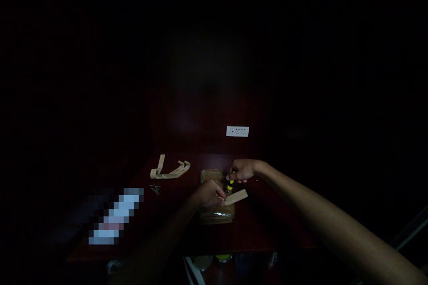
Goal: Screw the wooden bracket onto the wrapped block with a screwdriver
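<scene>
My right hand (241, 171) is closed around a yellow and black screwdriver (230, 183), its tip pointing down. Below that tip lies a pale wooden strip (236, 197), which my left hand (210, 193) pinches at its left end. Both hands are over a brown, plastic-wrapped slab (217, 217) on the dark red table. The exact contact of the screwdriver tip with the strip is too small to make out.
Curved pale wooden pieces (172, 173) lie at the table's back left, with several small screws (155, 188) in front of them. A white wall socket (237, 131) is behind the table. Containers (223, 258) sit below the front edge.
</scene>
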`<state>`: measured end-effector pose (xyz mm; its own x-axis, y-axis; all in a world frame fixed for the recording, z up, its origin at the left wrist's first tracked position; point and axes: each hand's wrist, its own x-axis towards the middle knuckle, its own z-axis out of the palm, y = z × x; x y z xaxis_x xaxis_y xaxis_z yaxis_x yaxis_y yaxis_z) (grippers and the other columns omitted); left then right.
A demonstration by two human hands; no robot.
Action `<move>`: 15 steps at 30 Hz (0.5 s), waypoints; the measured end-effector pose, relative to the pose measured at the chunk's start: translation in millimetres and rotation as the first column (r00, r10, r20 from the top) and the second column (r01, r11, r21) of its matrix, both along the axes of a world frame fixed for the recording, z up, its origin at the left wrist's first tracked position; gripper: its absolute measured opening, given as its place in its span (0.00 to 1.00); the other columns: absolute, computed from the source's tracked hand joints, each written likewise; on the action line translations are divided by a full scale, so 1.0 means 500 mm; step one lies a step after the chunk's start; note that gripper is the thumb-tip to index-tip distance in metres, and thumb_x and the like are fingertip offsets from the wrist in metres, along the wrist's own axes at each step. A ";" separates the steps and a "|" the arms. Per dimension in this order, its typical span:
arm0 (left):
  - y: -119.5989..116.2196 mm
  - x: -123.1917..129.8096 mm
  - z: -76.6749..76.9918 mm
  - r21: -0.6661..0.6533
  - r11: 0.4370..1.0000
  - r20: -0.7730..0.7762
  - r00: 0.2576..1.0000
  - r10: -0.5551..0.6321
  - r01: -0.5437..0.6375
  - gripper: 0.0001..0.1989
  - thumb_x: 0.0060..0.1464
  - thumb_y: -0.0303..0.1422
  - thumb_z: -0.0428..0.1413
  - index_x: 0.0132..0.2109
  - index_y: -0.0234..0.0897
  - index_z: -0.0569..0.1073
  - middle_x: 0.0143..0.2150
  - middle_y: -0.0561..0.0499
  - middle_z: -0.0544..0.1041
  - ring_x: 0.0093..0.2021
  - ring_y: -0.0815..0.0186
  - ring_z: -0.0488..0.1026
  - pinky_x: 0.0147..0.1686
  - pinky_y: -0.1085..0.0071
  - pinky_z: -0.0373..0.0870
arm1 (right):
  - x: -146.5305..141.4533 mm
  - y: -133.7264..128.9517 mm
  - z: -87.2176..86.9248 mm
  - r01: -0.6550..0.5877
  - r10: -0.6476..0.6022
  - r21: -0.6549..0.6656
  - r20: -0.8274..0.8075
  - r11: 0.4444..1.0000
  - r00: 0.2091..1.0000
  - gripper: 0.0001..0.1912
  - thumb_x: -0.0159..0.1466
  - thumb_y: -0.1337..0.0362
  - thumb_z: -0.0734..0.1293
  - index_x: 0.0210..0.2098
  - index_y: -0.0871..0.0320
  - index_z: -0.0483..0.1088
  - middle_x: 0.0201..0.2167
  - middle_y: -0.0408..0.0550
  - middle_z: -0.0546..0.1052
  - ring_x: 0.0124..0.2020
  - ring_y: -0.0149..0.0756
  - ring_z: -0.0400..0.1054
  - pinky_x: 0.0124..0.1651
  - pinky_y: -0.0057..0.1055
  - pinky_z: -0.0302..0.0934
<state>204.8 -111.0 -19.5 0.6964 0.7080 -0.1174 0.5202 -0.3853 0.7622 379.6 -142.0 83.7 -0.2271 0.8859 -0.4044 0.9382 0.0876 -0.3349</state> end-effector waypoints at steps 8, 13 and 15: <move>0.009 0.003 -0.010 -0.006 1.000 0.001 1.000 -0.005 0.005 0.16 0.37 0.31 0.62 0.38 0.31 0.80 0.30 0.48 0.77 0.27 0.67 0.70 0.26 0.74 0.63 | -0.015 -0.003 0.007 0.024 -0.028 0.045 0.076 0.999 0.997 0.19 0.58 0.51 0.63 0.23 0.62 0.67 0.20 0.45 0.71 0.18 0.27 0.61 0.25 0.25 0.56; 0.009 0.004 -0.009 0.011 1.000 -0.005 1.000 -0.017 0.017 0.16 0.37 0.32 0.62 0.38 0.31 0.80 0.30 0.48 0.77 0.28 0.67 0.70 0.26 0.74 0.62 | -0.028 0.001 0.011 0.009 -0.016 0.057 0.124 0.998 0.992 0.16 0.59 0.55 0.62 0.24 0.62 0.69 0.22 0.46 0.73 0.19 0.29 0.64 0.25 0.25 0.57; 0.008 0.004 -0.006 0.014 1.000 -0.009 1.000 -0.018 0.019 0.16 0.38 0.32 0.62 0.38 0.31 0.80 0.30 0.48 0.78 0.28 0.67 0.71 0.26 0.74 0.62 | -0.032 -0.001 0.013 0.012 -0.022 0.066 0.152 0.998 0.988 0.16 0.59 0.57 0.61 0.23 0.62 0.69 0.21 0.47 0.73 0.19 0.29 0.64 0.25 0.25 0.57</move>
